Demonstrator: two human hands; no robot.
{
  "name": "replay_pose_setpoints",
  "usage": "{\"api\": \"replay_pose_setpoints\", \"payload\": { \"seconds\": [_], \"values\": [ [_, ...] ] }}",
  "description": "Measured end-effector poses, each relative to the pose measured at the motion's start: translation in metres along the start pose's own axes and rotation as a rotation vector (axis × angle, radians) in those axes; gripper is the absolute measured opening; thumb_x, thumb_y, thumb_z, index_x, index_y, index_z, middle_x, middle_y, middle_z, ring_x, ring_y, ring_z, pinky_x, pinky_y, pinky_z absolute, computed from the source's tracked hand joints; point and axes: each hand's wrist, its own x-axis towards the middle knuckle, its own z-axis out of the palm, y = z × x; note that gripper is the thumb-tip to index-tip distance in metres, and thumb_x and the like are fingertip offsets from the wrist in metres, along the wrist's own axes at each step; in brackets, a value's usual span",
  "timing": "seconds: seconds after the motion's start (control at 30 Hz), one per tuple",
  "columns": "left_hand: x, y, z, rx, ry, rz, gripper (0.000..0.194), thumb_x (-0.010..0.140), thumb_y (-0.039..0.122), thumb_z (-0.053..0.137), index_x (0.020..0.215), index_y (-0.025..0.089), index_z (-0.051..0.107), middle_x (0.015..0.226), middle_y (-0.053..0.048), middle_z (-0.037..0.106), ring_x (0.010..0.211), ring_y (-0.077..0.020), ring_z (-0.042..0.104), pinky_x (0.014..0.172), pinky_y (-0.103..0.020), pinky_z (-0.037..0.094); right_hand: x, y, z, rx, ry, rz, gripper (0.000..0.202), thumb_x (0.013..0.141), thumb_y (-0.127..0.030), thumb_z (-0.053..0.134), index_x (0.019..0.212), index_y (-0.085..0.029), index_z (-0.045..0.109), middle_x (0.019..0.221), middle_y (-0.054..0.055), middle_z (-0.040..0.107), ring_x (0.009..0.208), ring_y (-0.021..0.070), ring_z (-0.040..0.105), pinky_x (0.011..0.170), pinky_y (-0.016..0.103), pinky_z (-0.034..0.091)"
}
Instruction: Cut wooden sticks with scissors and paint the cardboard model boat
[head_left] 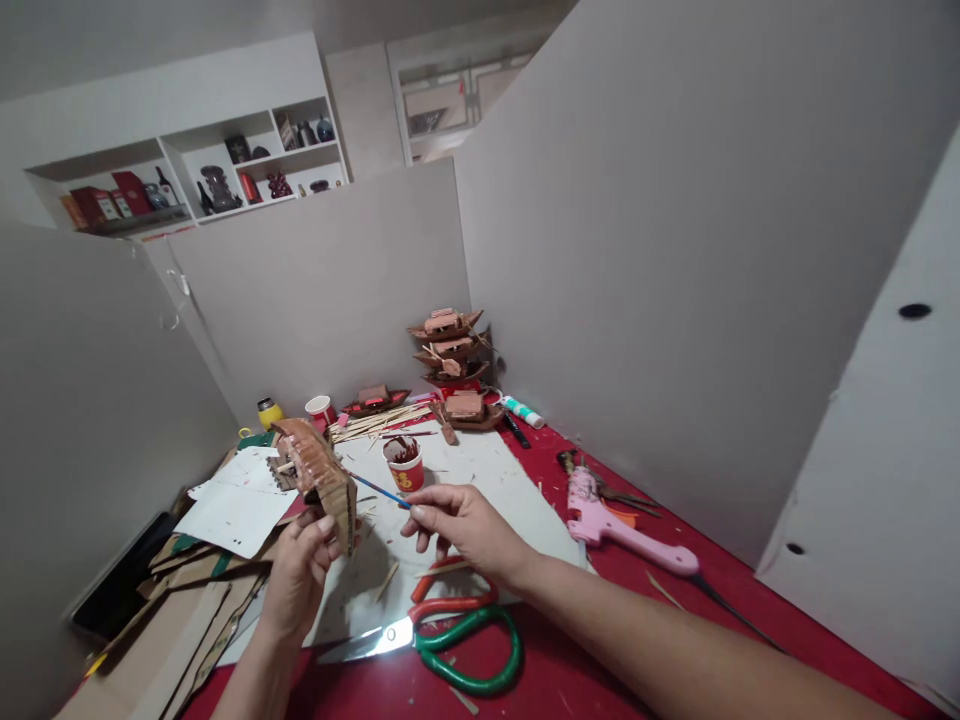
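My left hand [305, 560] grips a cardboard model boat [315, 462] by its lower end and holds it up, tilted. Its ribbed roof is coated reddish brown, while the end near my fingers is bare cardboard. A thin blue paintbrush [382, 490] is pinched in my right hand [461, 525]; its tip reaches the boat's right side, though I cannot tell if it touches. Just behind the brush stands a red paper cup [405, 465] with dark brown paint around its inside. Below my right hand lie scissors [469, 640] with green and orange handles.
Finished-looking model boats [450, 345] are stacked in the far corner, near thin wooden sticks [382, 422]. A pink glue gun [622, 535] lies at right with its cord. Cardboard sheets [172, 620] and white paper [240, 500] lie at left. Grey partitions [675, 250] enclose the red table.
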Motion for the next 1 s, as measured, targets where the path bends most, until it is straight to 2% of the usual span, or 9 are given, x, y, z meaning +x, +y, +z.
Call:
{"api": "replay_pose_setpoints", "payload": {
  "seconds": [0.17, 0.37, 0.57, 0.73, 0.83, 1.0],
  "values": [
    [0.0, 0.0, 0.003, 0.059, 0.037, 0.013, 0.036, 0.063, 0.023, 0.078, 0.095, 0.013, 0.066, 0.089, -0.005, 0.07, 0.068, -0.0155, 0.063, 0.061, -0.027, 0.053, -0.001, 0.0, 0.001, -0.008, -0.096, 0.083, 0.03, 0.074, -0.041, 0.069, 0.087, -0.015, 0.067, 0.071, 0.002, 0.071, 0.05, 0.0081, 0.059, 0.041, 0.015, 0.041],
    [0.002, -0.001, 0.001, 0.081, 0.061, 0.052, 0.038, 0.066, 0.024, 0.075, 0.102, 0.017, 0.064, 0.097, -0.005, 0.069, 0.075, -0.0161, 0.063, 0.062, -0.027, 0.054, -0.001, 0.002, 0.003, -0.028, -0.138, 0.097, 0.028, 0.075, -0.04, 0.067, 0.088, -0.015, 0.066, 0.069, 0.001, 0.071, 0.047, 0.0068, 0.058, 0.041, 0.015, 0.041],
    [0.006, -0.005, -0.003, 0.092, 0.079, 0.074, 0.032, 0.066, 0.023, 0.075, 0.096, 0.015, 0.066, 0.096, -0.005, 0.069, 0.076, -0.0156, 0.063, 0.062, -0.025, 0.053, 0.001, 0.007, 0.005, -0.04, -0.15, 0.092, 0.028, 0.076, -0.04, 0.066, 0.086, -0.014, 0.064, 0.068, 0.001, 0.071, 0.046, 0.0072, 0.058, 0.04, 0.015, 0.04],
    [0.007, -0.003, -0.002, 0.096, 0.111, 0.1, 0.031, 0.066, 0.025, 0.075, 0.094, 0.016, 0.066, 0.091, -0.003, 0.068, 0.069, -0.0135, 0.061, 0.06, -0.025, 0.052, 0.0, 0.001, 0.0, -0.033, -0.101, 0.065, 0.035, 0.076, -0.046, 0.067, 0.093, -0.016, 0.062, 0.072, 0.001, 0.071, 0.048, 0.008, 0.059, 0.039, 0.016, 0.039],
    [0.005, 0.0, -0.002, 0.113, 0.082, 0.094, 0.027, 0.066, 0.025, 0.074, 0.09, 0.016, 0.066, 0.086, -0.002, 0.067, 0.067, -0.0129, 0.06, 0.06, -0.025, 0.051, 0.001, -0.002, -0.002, -0.028, -0.06, 0.027, 0.037, 0.078, -0.048, 0.066, 0.094, -0.016, 0.061, 0.073, 0.001, 0.071, 0.049, 0.0084, 0.059, 0.04, 0.017, 0.041],
    [-0.002, 0.0, 0.0, 0.208, -0.064, 0.038, 0.02, 0.066, 0.023, 0.072, 0.084, 0.014, 0.069, 0.079, -0.004, 0.065, 0.062, -0.0145, 0.056, 0.058, -0.028, 0.049, 0.002, -0.006, -0.004, -0.008, 0.022, -0.065, 0.035, 0.081, -0.051, 0.063, 0.088, -0.017, 0.058, 0.074, 0.002, 0.07, 0.051, 0.0098, 0.06, 0.043, 0.019, 0.043]
  ]
}}
